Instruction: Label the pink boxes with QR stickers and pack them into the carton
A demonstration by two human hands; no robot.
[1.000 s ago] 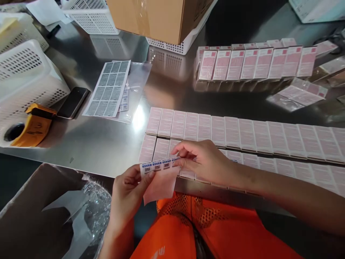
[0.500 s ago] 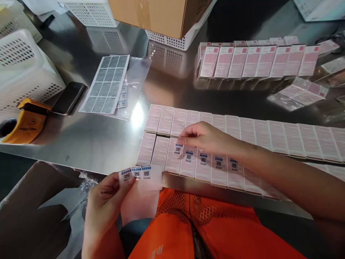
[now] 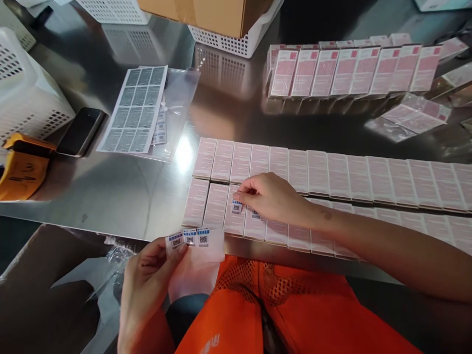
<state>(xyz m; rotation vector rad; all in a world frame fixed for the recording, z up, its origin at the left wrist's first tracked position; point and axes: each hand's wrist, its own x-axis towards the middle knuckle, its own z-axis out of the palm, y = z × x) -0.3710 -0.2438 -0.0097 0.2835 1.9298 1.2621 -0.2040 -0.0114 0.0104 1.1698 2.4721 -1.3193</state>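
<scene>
My left hand, at the table's front edge, pinches a white backing sheet carrying three QR-code stickers with blue headers. My right hand reaches over the near row of small pink-and-white boxes. Its thumb and forefinger pinch the top edge of a QR sticker that lies against the third box from the left. Another QR sticker shows partly on the fourth box; my hand and forearm hide the faces of several boxes beyond it. The two leftmost near boxes show plain printed faces.
Behind lies a second row of boxes. Wrapped boxes stand at back right. To the left are a printed label sheet on a plastic bag, a phone, an orange tape dispenser and a white basket. A carton sits at the back.
The view has shifted slightly. My right hand has lowered over the third box, its wrist now covering stickers that showed before. My left hand keeps its hold on the backing sheet.
</scene>
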